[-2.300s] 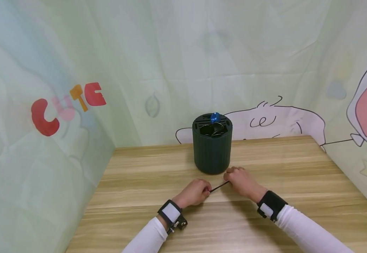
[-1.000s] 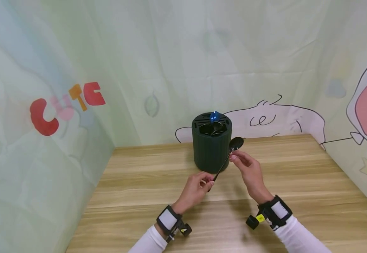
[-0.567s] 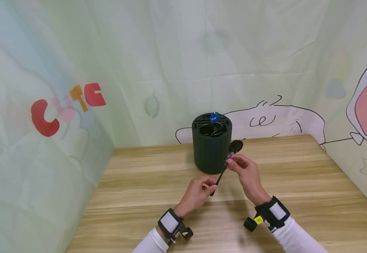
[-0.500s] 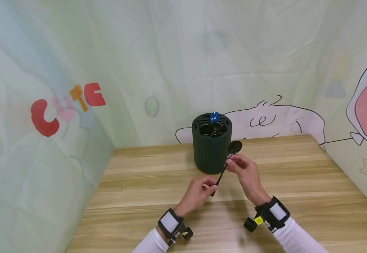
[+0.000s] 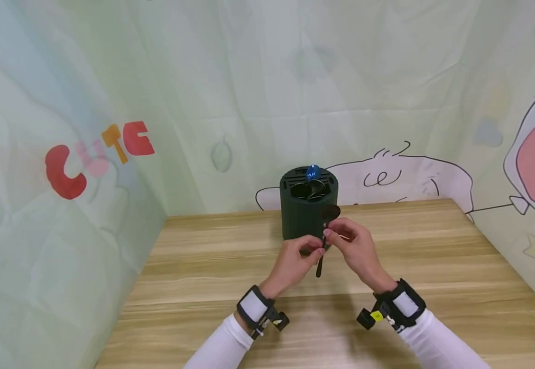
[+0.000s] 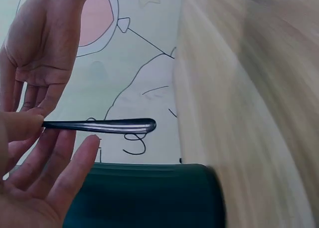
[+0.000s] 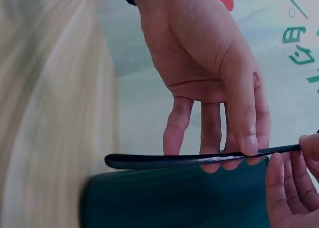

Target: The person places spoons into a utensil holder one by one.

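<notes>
Both hands pinch a black spoon in front of a dark green ribbed utensil holder. The spoon tilts with its bowl up and its handle end down. My right hand has thumb and fingers on the handle just beneath the bowl. Lower on the handle, my left hand pinches it, and the handle's tip sticks out below. Seen from the left wrist, the handle hangs above the table, beside the holder's green wall. Out of the holder's top rises a shiny blue spoon-like head, with dark rounded utensil heads in the front compartment.
The holder stands towards the back of a wood-grain table. A printed cloth backdrop with cartoon drawings closes off the back and both sides. Each wrist carries a black strap with a small camera.
The black spoon has been raised from low over the table and turned more upright, then shifted left in front of the holder. My left hand has slid higher up its handle, nearer my right.
</notes>
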{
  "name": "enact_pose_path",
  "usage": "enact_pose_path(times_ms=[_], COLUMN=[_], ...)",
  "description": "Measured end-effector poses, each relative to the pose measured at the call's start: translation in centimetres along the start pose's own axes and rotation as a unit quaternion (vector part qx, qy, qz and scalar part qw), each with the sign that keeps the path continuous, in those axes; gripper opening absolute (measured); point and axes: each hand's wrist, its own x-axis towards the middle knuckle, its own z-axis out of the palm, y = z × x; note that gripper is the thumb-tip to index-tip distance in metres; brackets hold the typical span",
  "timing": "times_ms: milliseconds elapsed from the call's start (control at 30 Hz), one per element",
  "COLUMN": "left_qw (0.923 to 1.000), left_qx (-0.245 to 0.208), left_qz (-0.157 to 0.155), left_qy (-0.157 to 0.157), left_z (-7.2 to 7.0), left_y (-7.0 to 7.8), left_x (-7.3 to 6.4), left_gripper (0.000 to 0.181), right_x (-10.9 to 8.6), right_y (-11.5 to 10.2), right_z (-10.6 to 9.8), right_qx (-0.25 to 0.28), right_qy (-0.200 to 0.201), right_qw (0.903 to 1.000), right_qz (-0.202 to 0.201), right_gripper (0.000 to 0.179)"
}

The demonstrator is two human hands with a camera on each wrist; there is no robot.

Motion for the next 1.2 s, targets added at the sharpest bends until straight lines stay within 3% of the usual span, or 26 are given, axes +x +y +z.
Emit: enact_pose_path(times_ms=[200,367,533,633,733,867,933,1100,1200], left_qw=[0.9997,0.9977,0.994,0.9938,0.994,0.9931,0.9907,0.9846,0.9869], left_qx=[-0.006,-0.026,-0.041,-0.03,-0.02,-0.003,0.025,0.068,0.053], left_qz=[0.022,0.058,0.094,0.098,0.099,0.109,0.123,0.144,0.135], left_qy=[0.01,0.024,0.038,0.041,0.041,0.044,0.054,0.072,0.07], left_z=[-0.7,-1.8,-3.7,-4.9,-5.7,-6.7,-7.3,-8.1,-8.1], left_y=[1.2,2.4,6.3,8.5,8.5,7.4,7.1,6.9,7.1], left_x=[2.4,5.1,7.6,8.8,10.5,12.8,13.7,15.1,15.6], left_gripper=[0.008,0.01,0.01,0.011,0.013,0.015,0.014,0.012,0.013], right_x=[1.6,3.5,6.0,7.4,8.7,10.3,11.1,12.6,13.3], right_y=[-4.6,-8.0,-10.6,-12.0,-13.2,-14.2,-14.4,-14.6,-14.7], right_z=[-0.5,-0.9,-1.2,-1.3,-1.3,-1.4,-1.4,-1.4,-1.5], right_qx=[-0.046,-0.082,-0.092,-0.084,-0.077,-0.062,-0.052,-0.049,-0.056], right_qy=[-0.01,-0.021,-0.009,-0.001,0.002,-0.002,-0.009,-0.021,-0.017], right_qw=[0.9977,0.9923,0.9877,0.9863,0.9847,0.9843,0.9851,0.9852,0.983], right_qz=[-0.049,-0.091,-0.126,-0.142,-0.156,-0.165,-0.164,-0.163,-0.174], right_gripper=[0.014,0.012,0.011,0.012,0.013,0.014,0.015,0.017,0.017])
